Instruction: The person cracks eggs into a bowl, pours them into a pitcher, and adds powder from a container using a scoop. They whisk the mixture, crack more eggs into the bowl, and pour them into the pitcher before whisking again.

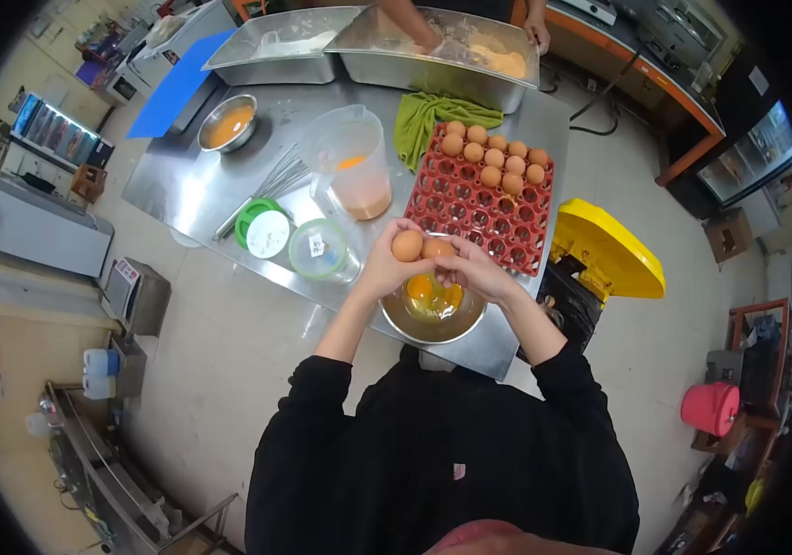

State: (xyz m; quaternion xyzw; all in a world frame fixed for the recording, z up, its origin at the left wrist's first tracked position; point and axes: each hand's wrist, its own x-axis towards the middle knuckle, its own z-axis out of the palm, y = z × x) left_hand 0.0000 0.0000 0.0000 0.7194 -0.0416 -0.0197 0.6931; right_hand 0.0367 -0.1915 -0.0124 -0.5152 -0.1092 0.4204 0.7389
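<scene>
Above a metal bowl (433,330) at the table's near edge, my left hand (386,268) is closed round a brown egg (407,245). My right hand (476,273) touches it from the right, its fingers round a second brown egg (437,248). Yolks and clear egg white (434,298) lie in the bowl below. Just behind and to the right is a red egg tray (479,218), with several whole brown eggs in its far rows and bare cups nearer me. Whether either held egg is cracked cannot be made out.
Left of the bowl stand lidded tubs (317,248), a whisk (271,185), a plastic jug (349,166) and a small bowl of orange liquid (229,125). A green cloth (423,120) touches the tray. A co-worker's hand (425,39) reaches into a steel pan (433,79). A yellow-lidded bin (613,250) stands right.
</scene>
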